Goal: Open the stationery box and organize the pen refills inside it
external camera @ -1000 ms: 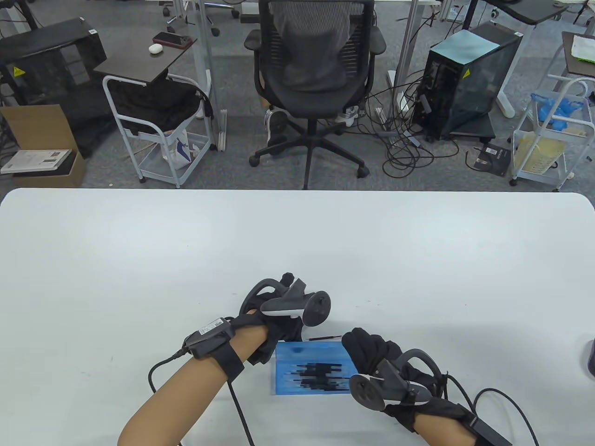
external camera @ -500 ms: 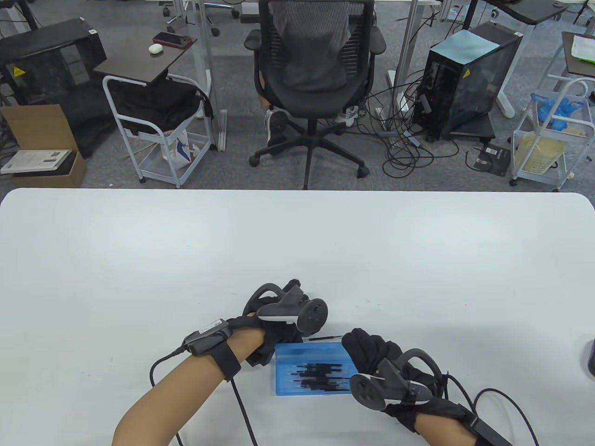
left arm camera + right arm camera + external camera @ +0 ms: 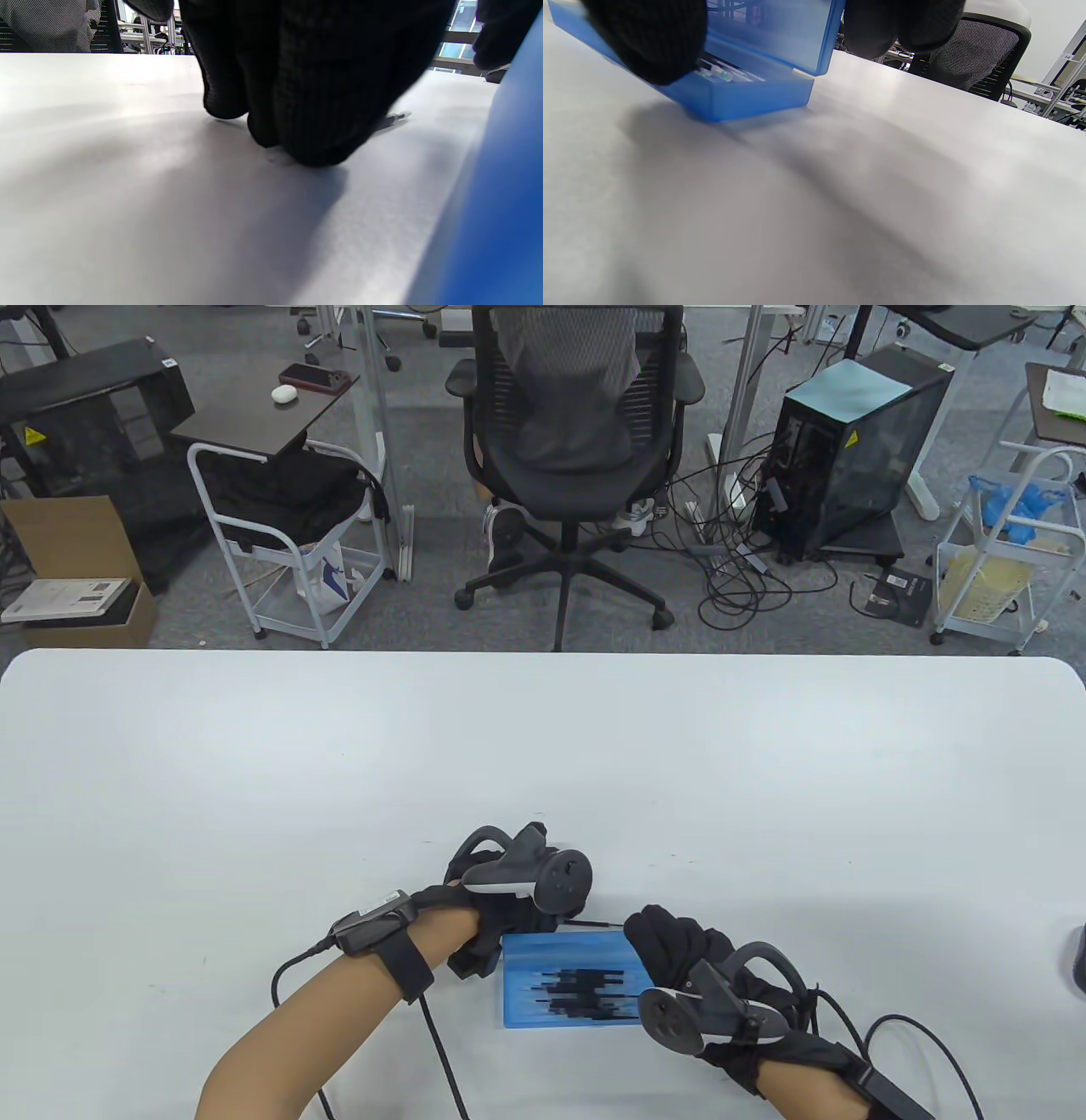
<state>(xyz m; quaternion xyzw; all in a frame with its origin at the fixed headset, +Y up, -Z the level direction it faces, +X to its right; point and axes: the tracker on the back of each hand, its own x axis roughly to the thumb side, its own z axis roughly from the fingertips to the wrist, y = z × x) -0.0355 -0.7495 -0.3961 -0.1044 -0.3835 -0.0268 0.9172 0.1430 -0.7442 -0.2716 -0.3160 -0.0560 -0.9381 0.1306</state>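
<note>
A blue see-through stationery box point(image 3: 568, 988) lies near the table's front edge with several dark pen refills point(image 3: 581, 984) inside. In the right wrist view its lid point(image 3: 772, 34) stands ajar over the base point(image 3: 734, 99). My right hand point(image 3: 670, 946) holds the box's right end, thumb point(image 3: 649, 38) at the base and fingers point(image 3: 903, 21) on the lid. One loose pen refill point(image 3: 601, 924) lies on the table just behind the box. My left hand point(image 3: 551, 912) has its bunched fingertips point(image 3: 297, 144) down on that refill's left end, and its tip point(image 3: 392, 118) pokes out to the right.
The white table point(image 3: 543, 746) stretches far and wide beyond the hands. A dark object point(image 3: 1077, 959) sits at the table's right edge. Glove cables point(image 3: 441, 1052) trail off the front edge. An office chair point(image 3: 577, 432) with a seated person stands behind the table.
My left hand has slid nearer and slightly left, down onto the loose refill, which has turned a little. The right hand and the box have stayed put.
</note>
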